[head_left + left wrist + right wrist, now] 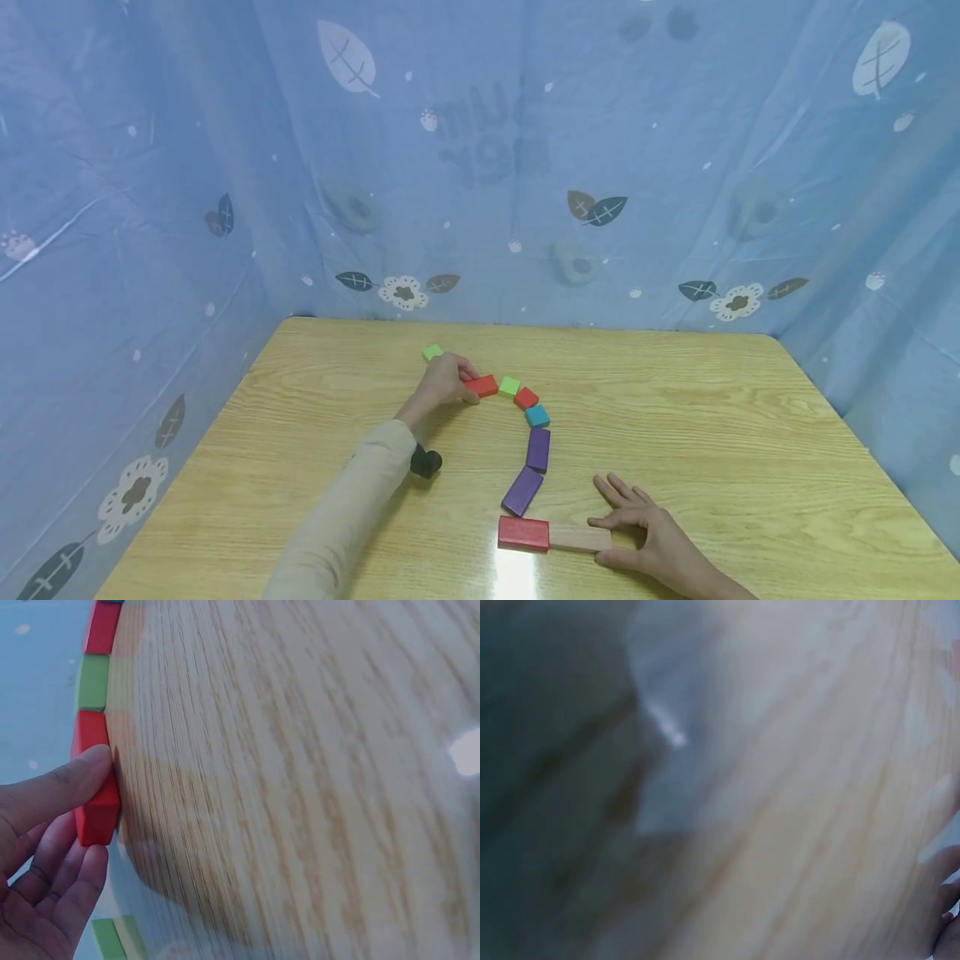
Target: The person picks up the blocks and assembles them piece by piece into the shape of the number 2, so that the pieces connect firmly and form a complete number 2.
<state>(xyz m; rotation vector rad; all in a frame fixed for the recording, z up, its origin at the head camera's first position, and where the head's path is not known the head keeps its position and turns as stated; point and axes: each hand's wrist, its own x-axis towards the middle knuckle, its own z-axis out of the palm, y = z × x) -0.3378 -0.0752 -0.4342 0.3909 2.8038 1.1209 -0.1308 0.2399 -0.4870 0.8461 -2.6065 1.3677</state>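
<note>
In the head view my left hand (442, 382) pinches a red rectangular block (482, 386) at the far end of a curved row. The left wrist view shows its thumb on that red block (97, 802) and the fingers near its end. My right hand (656, 537) is at the near end, thumb and index finger on either side of a plain wooden block (580, 537), other fingers spread. This block meets another red block (523, 534) end to end. The right wrist view is blurred, with only part of the right hand (946, 911) at its edge.
Two purple blocks (538, 450), a blue block (537, 416), a small red block (527, 398) and a green block (509, 387) form the curve between. Another green block (432, 352) lies beyond my left hand. A black object (426, 462) shows beside the left sleeve. Blue curtains (480, 167) surround the table.
</note>
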